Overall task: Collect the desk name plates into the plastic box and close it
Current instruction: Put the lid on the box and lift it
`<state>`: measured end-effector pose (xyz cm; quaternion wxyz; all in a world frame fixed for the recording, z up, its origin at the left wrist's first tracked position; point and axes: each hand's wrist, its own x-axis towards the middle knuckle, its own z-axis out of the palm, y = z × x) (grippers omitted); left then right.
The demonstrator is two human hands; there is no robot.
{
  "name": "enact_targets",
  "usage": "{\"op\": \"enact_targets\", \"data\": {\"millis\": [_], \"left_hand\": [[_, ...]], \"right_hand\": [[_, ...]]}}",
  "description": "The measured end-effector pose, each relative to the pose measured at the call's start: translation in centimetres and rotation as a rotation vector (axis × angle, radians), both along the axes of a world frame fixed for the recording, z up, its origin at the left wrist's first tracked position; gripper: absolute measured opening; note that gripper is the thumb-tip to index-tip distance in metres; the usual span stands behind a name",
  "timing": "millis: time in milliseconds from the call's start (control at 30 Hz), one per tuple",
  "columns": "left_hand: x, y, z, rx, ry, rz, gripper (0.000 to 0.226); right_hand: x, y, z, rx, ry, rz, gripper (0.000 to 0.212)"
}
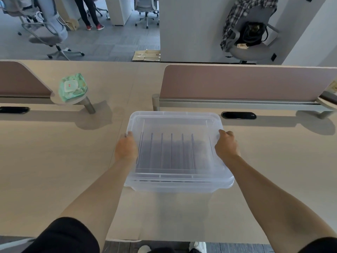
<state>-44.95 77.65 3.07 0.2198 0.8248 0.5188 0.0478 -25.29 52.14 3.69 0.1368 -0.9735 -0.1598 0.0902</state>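
Note:
A clear plastic box (179,183) with its translucent lid (175,117) on top stands in the middle of the desk, right in front of me. Through the lid I see several name plates (166,152) standing on edge in a row inside. My left hand (126,147) grips the lid's left edge. My right hand (226,145) grips the lid's right edge. Both hands curl their fingers over the rim.
A green pack of wet wipes (73,87) lies on a small round shelf at the left. Pink divider panels (246,81) run across the back of the desk, with cable slots (238,115) before them. Office chairs and a standing person are beyond.

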Motion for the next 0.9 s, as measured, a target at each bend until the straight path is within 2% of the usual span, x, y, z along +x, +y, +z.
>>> {"op": "enact_targets", "data": {"millis": [33,200,300,600,700,767,833,900], "left_hand": [[0.1,0.2,-0.1,0.046,0.007,-0.063,0.042],[-0.1,1.3,-1.2,0.094,-0.023,-0.093,0.044],[-0.7,1.1,-1.9,0.167,0.040,-0.166,0.048],[-1.9,-0.2,-2.2,0.156,0.039,-0.181,0.052],[-1.1,0.1,-2.4,0.149,0.059,-0.178,0.049],[-1.0,0.5,-2.7,0.257,0.083,-0.219,0.043],[-0.5,0.4,-2.7,0.421,-0.022,-0.377,0.036],[0.7,-0.9,-2.5,0.476,-0.215,-0.562,0.039]], "right_hand": [[0.3,0.0,-0.1,0.015,0.004,-0.004,0.049],[-0.7,0.5,-1.2,0.044,-0.001,-0.022,0.051],[-1.0,-0.1,-1.7,0.096,0.014,-0.038,0.055],[-1.4,-1.5,-2.7,0.169,0.059,-0.037,0.063],[-0.8,-1.0,-3.0,0.111,0.067,-0.008,0.065],[-1.0,-0.3,-2.6,0.000,0.047,0.009,0.059],[-1.7,0.9,-1.6,-0.136,-0.037,0.090,0.056],[-2.6,2.9,-0.8,-0.125,-0.067,0.293,0.062]]}}
